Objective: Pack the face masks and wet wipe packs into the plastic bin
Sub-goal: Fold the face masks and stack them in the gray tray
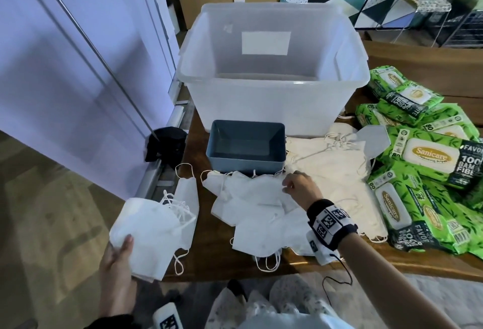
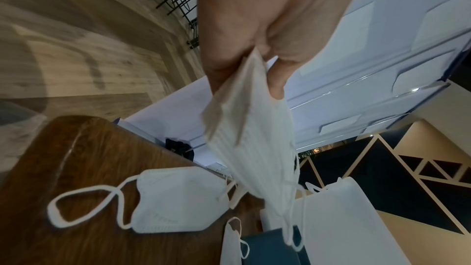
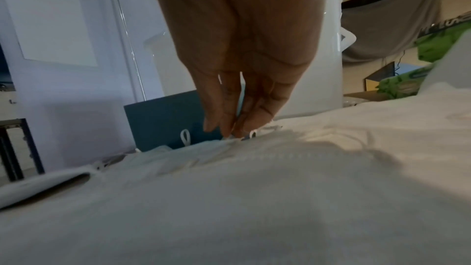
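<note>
1. A stack of white face masks (image 1: 151, 234) sits at the lower left of the head view, held off the edge of the bench (image 1: 209, 263), ear loops dangling.
2. The left hand (image 1: 117, 263) grips that stack: thumb on top, fingers (image 2: 276, 80) curled underneath, pinching its edge in the left wrist view.
3. More loose masks (image 1: 251, 198) lie in a heap at the middle of the frame, spreading rightward across the bench.
4. The right hand (image 1: 300, 187) is down on this heap, its fingers (image 3: 229, 116) drawn together with their tips touching a mask edge or ear loop; whether they have actually taken hold cannot be told.
5. A small blue tray (image 1: 245, 148) stands just behind the heap, touching the masks' loops.
6. The clear plastic bin (image 1: 274, 98) stands behind the tray, upper centre, with nothing visible inside.
7. Green wet wipe packs (image 1: 428, 156) are piled at the right edge of the frame, beside the masks.
8. One mask (image 1: 187, 190) lies alone near the bench's left edge.
</note>
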{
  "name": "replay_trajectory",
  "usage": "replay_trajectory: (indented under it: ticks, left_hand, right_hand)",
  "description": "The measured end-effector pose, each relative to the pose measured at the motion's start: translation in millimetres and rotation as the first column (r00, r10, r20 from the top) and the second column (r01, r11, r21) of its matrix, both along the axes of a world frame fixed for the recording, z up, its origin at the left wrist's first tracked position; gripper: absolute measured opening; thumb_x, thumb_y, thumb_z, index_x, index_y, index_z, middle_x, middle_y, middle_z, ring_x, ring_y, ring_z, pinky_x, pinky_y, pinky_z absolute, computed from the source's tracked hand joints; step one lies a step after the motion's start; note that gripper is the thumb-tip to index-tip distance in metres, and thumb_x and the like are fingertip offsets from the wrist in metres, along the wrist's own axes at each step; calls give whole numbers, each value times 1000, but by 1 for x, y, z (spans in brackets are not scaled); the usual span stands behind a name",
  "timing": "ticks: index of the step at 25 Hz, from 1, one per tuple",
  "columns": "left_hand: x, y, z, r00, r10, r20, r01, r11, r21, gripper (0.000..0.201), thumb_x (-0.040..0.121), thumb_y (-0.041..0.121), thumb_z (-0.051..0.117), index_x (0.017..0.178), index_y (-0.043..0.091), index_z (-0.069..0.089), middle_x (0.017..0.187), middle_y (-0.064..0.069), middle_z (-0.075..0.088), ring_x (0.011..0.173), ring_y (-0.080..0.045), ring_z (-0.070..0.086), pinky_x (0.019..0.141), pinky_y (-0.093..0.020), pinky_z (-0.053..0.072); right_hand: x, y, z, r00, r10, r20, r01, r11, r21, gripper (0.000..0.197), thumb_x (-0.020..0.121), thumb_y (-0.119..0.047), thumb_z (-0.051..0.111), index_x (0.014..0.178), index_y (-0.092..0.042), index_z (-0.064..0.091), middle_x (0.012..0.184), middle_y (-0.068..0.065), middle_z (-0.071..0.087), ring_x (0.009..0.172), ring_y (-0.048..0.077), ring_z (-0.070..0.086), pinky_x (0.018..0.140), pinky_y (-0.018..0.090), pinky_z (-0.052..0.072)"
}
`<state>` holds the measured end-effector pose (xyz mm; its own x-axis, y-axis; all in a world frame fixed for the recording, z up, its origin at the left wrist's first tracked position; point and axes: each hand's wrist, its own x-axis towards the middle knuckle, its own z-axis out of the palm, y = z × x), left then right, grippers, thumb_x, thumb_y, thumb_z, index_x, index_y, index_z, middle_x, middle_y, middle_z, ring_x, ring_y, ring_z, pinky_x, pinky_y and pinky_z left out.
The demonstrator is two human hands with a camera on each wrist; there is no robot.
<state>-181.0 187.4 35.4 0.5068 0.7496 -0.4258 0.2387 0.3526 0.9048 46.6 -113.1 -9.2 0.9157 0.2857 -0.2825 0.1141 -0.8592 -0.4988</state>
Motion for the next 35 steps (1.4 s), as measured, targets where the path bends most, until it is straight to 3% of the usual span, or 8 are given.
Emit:
replay_trajectory:
  ticks: [6, 10, 13, 16, 22, 26, 31, 35]
  left_hand:
    - [6, -11, -3, 999, -32, 41, 35, 997, -70, 36, 97, 19, 49, 132, 15, 50, 120, -9, 59, 87, -18, 60, 48, -23, 55]
    - [4, -13, 0, 999, -38, 37, 41, 996, -78, 37, 96, 21, 49, 134, 17, 48, 114, -6, 60, 87, -18, 60, 47, -23, 55]
    - [-1, -11, -3, 999, -39, 1, 39, 997, -70, 40, 96, 25, 50, 135, 20, 46, 120, -8, 58, 91, -22, 60, 59, -34, 55]
    - [5, -14, -2, 997, -71, -23, 70, 995, -71, 39, 95, 29, 52, 132, 19, 47, 118, -10, 59, 97, -32, 59, 73, -41, 52]
    - [45, -40, 10, 975, -222, 14, 223, 973, -57, 24, 94, 24, 52, 118, 19, 52, 107, -3, 65, 91, -18, 61, 74, -35, 49]
    - [59, -56, 8, 925, -379, -28, 380, 925, 6, 37, 93, 32, 53, 129, 25, 46, 122, -2, 59, 107, -22, 58, 96, -46, 47]
    - [65, -88, 21, 903, -422, 74, 428, 900, -87, 28, 98, 23, 43, 126, 20, 42, 118, 7, 53, 113, -16, 47, 102, -34, 37]
    - [58, -89, 20, 914, -385, 126, 402, 902, -159, 53, 85, 46, 44, 126, 14, 52, 126, -6, 58, 117, -25, 53, 100, -45, 44]
  right_hand:
    - [-12, 34, -6, 983, 175, 57, -159, 965, -209, 69, 76, -45, 69, 129, -9, 46, 131, 8, 41, 125, 27, 31, 102, 34, 28]
    - [-6, 36, -14, 985, 170, 33, -153, 943, -295, 79, 69, -47, 74, 130, -8, 41, 129, 11, 39, 121, 29, 33, 102, 36, 30]
    - [-4, 34, -16, 988, 134, 79, -113, 966, -233, 69, 72, -35, 74, 128, -11, 44, 129, 9, 44, 119, 27, 36, 102, 33, 30]
    - [0, 34, -4, 986, -26, 164, 5, 992, 126, 42, 73, -10, 72, 114, -8, 60, 114, 10, 56, 108, 28, 48, 91, 28, 37]
    - [-2, 19, 97, 988, -122, 97, 30, 762, 646, 20, 74, -7, 74, 84, -23, 68, 81, -7, 65, 59, 1, 46, 59, 16, 34]
    - [-23, 44, 139, 975, 220, -26, -150, 739, 657, 28, 69, -8, 78, 82, -27, 63, 78, -16, 64, 69, 1, 53, 62, 15, 39]
    - [-46, 87, 111, 983, 164, -83, -91, 829, 552, 26, 69, -13, 79, 76, -26, 58, 68, -8, 53, 61, 6, 43, 55, 17, 33]
    - [-44, 99, 113, 982, 186, -44, -141, 858, 494, 24, 70, -12, 78, 90, -13, 65, 66, -7, 50, 59, 6, 42, 50, 10, 33]
